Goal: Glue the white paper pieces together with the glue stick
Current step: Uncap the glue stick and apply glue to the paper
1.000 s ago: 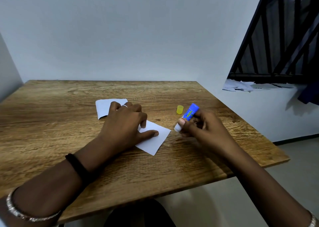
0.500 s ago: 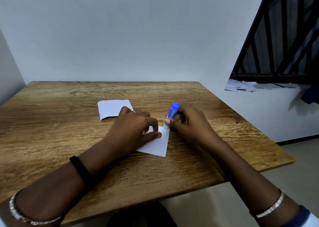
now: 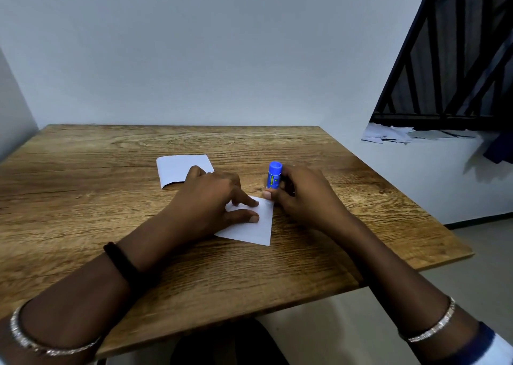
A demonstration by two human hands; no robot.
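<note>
A small white paper piece (image 3: 254,227) lies near the middle of the wooden table (image 3: 83,225). My left hand (image 3: 211,198) rests on it, index finger and thumb stretched flat and pressing it down. My right hand (image 3: 302,195) grips a blue glue stick (image 3: 274,175), held nearly upright with its lower end down at the paper's far right corner; the tip is hidden behind my thumb. A second white paper piece (image 3: 180,168) lies farther back, partly covered by my left hand's knuckles.
The table's right edge (image 3: 433,217) drops off to a light floor. A white ledge at the right carries scattered papers (image 3: 388,135) under a dark metal grille. A plain wall stands behind the table.
My right hand has brought the glue stick from above the table down onto the paper's far corner and turned it upright. The yellow cap seen earlier is now hidden behind that hand.
</note>
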